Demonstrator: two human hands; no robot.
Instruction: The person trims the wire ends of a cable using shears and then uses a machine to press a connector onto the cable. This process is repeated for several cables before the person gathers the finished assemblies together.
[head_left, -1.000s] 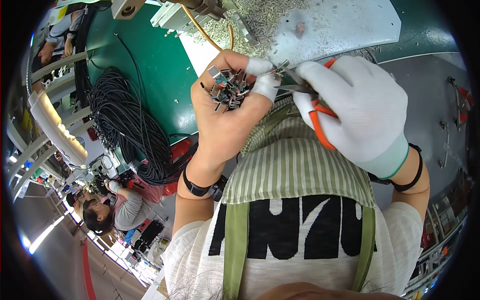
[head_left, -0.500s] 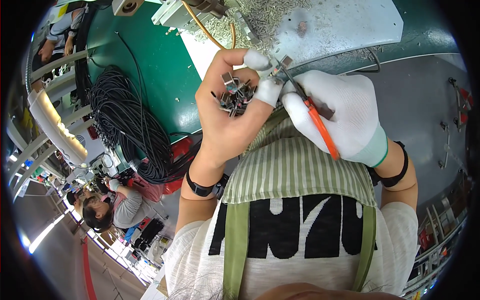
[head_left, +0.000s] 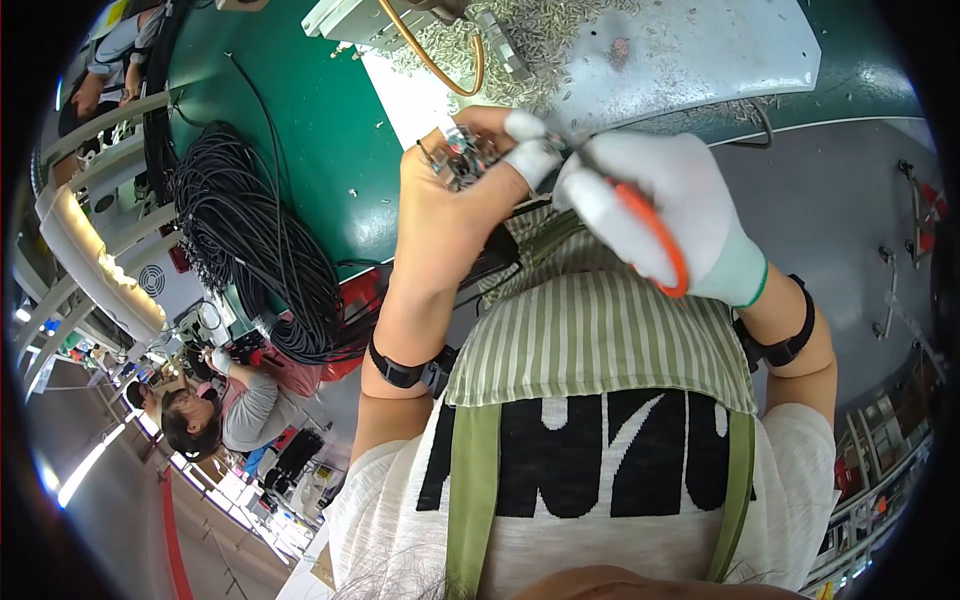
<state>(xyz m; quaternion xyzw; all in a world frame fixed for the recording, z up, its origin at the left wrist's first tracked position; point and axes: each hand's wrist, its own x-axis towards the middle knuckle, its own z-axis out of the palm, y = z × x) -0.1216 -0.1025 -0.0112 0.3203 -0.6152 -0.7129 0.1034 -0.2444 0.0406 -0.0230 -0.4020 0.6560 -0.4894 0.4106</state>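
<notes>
Since a moment ago the cutters point(head_left: 650, 235), clasped in the closed gloved right hand point(head_left: 670, 215), are turned nose-first onto the bunch of small metal parts point(head_left: 462, 158) pinched in the curled left hand point(head_left: 455, 205) near the tabletop's point(head_left: 700, 50) front edge, so trimming seems underway

A cluster of small metal parts point(head_left: 462, 158) sits cupped beside orange-handled cutters point(head_left: 650, 235), tips toward it

The small parts point(head_left: 462, 160) bunching in the left hand point(head_left: 450, 205) are staying too tiny to identify; the gloved right hand point(head_left: 670, 215) is covering most of the orange-handled tool point(head_left: 655, 240), its tip blurring between both hands
</notes>
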